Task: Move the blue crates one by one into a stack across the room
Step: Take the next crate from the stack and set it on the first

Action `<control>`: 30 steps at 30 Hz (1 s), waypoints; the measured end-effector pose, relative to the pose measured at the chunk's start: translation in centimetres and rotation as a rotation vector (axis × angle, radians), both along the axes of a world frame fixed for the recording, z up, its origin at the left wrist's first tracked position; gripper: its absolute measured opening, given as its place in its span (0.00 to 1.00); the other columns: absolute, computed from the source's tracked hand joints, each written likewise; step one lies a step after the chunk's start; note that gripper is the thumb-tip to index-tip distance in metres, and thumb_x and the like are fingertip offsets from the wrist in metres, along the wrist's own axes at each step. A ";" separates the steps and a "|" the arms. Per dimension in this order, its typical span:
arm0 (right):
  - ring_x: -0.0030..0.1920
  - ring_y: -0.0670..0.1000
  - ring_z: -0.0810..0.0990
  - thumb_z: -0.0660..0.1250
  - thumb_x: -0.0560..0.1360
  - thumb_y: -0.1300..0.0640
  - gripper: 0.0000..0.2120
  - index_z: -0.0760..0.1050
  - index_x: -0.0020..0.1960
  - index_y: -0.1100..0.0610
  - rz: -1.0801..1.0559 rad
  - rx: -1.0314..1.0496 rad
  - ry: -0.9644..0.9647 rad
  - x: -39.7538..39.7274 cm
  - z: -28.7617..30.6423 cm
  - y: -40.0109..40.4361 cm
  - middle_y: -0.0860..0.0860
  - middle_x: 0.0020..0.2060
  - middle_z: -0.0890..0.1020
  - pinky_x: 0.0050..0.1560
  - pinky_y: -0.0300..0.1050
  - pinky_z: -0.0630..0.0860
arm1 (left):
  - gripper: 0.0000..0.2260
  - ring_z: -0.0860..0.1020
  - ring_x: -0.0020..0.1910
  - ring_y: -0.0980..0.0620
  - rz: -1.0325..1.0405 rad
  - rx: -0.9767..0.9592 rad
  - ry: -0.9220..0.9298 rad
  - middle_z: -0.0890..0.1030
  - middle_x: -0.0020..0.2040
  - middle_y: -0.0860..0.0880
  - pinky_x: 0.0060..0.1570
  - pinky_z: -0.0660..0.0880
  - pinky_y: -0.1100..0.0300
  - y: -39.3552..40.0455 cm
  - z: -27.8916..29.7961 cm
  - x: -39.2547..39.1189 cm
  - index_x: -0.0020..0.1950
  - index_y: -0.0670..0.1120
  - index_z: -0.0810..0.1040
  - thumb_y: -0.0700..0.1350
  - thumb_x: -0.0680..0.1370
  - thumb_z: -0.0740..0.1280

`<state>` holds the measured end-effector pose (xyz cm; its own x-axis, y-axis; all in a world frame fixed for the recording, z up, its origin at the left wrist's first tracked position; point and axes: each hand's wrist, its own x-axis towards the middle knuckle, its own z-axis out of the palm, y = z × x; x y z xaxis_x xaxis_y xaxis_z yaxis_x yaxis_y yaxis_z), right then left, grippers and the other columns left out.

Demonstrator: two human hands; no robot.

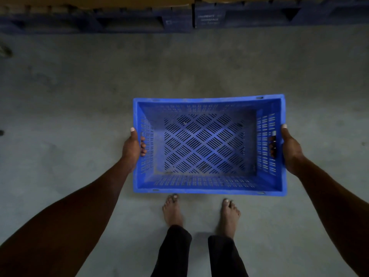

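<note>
The blue crate [207,144] is held level and empty above the concrete floor [79,96], just in front of the bare feet [173,210]. Each short end is gripped through its handle slot: the left hand [133,148] and the right hand [289,148] are curled round the rim, thumbs outside. No stack is seen. If one grip slackens, the crate could tilt and drop onto the toes. The dark pallets [139,23] ahead could be clipped in the dim light.

Bare feet [173,210] and dark-blue pallets [95,23] rest on the concrete floor [79,86].
</note>
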<state>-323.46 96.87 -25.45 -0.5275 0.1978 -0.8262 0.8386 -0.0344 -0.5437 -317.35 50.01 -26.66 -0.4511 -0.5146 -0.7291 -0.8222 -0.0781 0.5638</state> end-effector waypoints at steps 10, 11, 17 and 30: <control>0.63 0.66 0.76 0.57 0.77 0.35 0.34 0.69 0.71 0.60 0.462 0.622 0.135 0.7 3.2 -0.5 0.65 0.64 0.77 0.63 0.55 0.70 | 0.25 0.71 0.68 0.36 -0.432 -0.624 0.019 0.73 0.69 0.38 0.66 0.68 0.43 0.6 3.1 0.8 0.73 0.41 0.70 0.57 0.83 0.59; 0.65 0.67 0.74 0.59 0.77 0.36 0.34 0.67 0.73 0.59 0.521 0.660 0.165 1.1 4.6 -0.8 0.65 0.66 0.75 0.65 0.56 0.68 | 0.26 0.69 0.70 0.37 -0.483 -0.667 0.054 0.71 0.71 0.38 0.68 0.65 0.43 1.0 4.8 0.9 0.75 0.41 0.68 0.56 0.83 0.60; 0.72 0.67 0.66 0.52 0.78 0.36 0.35 0.64 0.77 0.57 0.859 0.937 0.432 5.5 15.1 -5.1 0.61 0.73 0.69 0.70 0.63 0.64 | 0.26 0.68 0.72 0.41 -0.877 -0.961 0.303 0.71 0.73 0.43 0.74 0.57 0.40 2.2 16.4 3.6 0.77 0.45 0.66 0.57 0.82 0.59; 0.80 0.59 0.52 0.59 0.80 0.39 0.33 0.58 0.80 0.52 0.829 0.784 0.724 16.5 45.0 -13.4 0.53 0.80 0.59 0.76 0.58 0.55 | 0.26 0.67 0.75 0.44 -0.714 -1.015 0.294 0.69 0.77 0.45 0.75 0.57 0.39 7.1 46.6 17.0 0.77 0.47 0.69 0.57 0.82 0.56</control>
<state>-306.95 83.49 19.59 -0.9861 -0.1019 -0.1313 -0.0205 0.8587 -0.5120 -300.34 57.06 19.98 -0.9338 -0.3570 0.0219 -0.3374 0.8995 0.2776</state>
